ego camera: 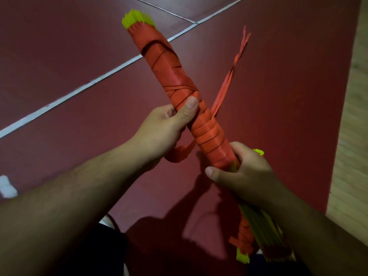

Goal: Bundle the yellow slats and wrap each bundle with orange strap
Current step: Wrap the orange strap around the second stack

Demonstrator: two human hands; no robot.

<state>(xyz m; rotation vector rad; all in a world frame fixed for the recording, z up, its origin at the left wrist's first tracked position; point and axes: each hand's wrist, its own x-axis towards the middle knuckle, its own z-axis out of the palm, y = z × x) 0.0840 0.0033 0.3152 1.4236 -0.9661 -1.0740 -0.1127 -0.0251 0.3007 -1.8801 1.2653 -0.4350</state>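
The bundle is up off the red floor, held in both hands and slanting from far left down to near right. Orange strap covers nearly its whole length, turn over turn, some bands neat, some crossing. At the far tip of the bundle the yellow slat ends poke out, a little blurred.

The left hand has the middle of the bundle, fingers curled round underneath and the thumb pressed flat on top of the wrapping. Just below that hand, on the bundle's left side, a slack loop of strap hangs down. It seems to come out of the palm, though where it starts is hidden.

The right hand closes round the near part of the bundle where the orange wrapping ends and bare yellow begins. Its thumb crosses the front and its fingers wrap behind.

On the far right side of the bundle, loose strap tails trail away from the middle toward the top of the view, thin and split into strands.

Below the right forearm, more yellow slats fan out with orange strap wound beside them. Whether they belong to the same bundle cannot be told, as the arm covers the join.

White lines cross the floor behind the bundle, and a pale wood strip runs along its far right.
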